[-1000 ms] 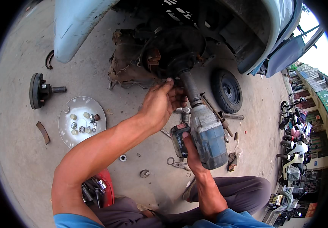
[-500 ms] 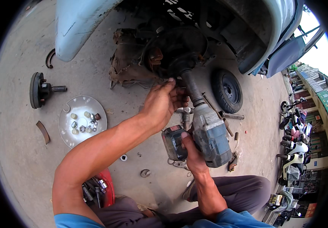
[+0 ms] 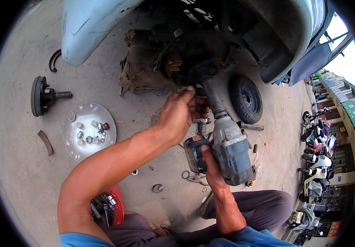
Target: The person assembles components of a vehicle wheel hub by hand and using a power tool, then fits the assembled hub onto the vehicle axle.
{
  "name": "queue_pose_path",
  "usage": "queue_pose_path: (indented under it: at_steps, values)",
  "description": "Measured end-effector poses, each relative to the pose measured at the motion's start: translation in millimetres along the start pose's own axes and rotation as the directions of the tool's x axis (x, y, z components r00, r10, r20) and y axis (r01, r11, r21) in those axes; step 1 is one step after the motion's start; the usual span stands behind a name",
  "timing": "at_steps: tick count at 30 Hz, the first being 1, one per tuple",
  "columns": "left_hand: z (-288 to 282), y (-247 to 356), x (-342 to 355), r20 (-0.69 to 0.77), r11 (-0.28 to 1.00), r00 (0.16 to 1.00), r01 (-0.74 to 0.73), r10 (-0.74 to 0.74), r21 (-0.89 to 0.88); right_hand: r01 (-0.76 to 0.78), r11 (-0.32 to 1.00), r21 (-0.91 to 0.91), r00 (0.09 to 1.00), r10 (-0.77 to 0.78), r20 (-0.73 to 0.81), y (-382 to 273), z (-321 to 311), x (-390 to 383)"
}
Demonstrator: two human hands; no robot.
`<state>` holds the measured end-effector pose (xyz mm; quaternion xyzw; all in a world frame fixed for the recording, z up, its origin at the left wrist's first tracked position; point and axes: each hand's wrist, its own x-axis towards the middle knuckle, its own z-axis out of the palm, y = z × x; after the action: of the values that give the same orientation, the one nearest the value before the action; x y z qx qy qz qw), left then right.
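My right hand (image 3: 215,171) is wrapped round the handle of a blue-grey cordless impact wrench (image 3: 232,154), its battery block at the left. A long dark socket (image 3: 213,98) runs from the wrench up to the hub (image 3: 204,68) under the vehicle's wheel arch. Beside that socket is my left hand (image 3: 179,112), fingers bent and thumb toward the hub. Its fingertips are partly behind the socket, so what they grip is hidden. A brown, worn cloth bundle (image 3: 140,68) lies left of the hub.
On the ground at left are a metal disc (image 3: 72,142) bearing nuts and caps, a hub with a shaft (image 3: 41,96) and curved brake linings (image 3: 46,143). A red tray of sockets (image 3: 118,201) is by my left knee. Pliers (image 3: 196,178) and a wheel (image 3: 246,99) lie at right.
The impact wrench and its socket have shifted slightly right and down in the picture. My left hand has moved a little right alongside, and more of the pliers shows.
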<state>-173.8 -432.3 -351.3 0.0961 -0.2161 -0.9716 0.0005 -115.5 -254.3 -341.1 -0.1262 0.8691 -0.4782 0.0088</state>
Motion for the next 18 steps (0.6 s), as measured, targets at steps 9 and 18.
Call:
queue_pose_path:
  at_steps: [9, 18]
  values:
    - [-8.4, -1.3, 0.5, 0.097, 1.000, 0.995, 0.008, -0.006, -0.016, -0.067, 0.994, -0.082, 0.998, 0.067, -0.012, 2.9, -1.9, -2.2]
    - [-7.3, -12.2, 0.5, 0.110, 0.999, 0.994, -0.007, 0.012, -0.042, -0.142, 0.926, 0.349, 0.990, 0.141, 0.027, -12.4, 8.7, -3.0]
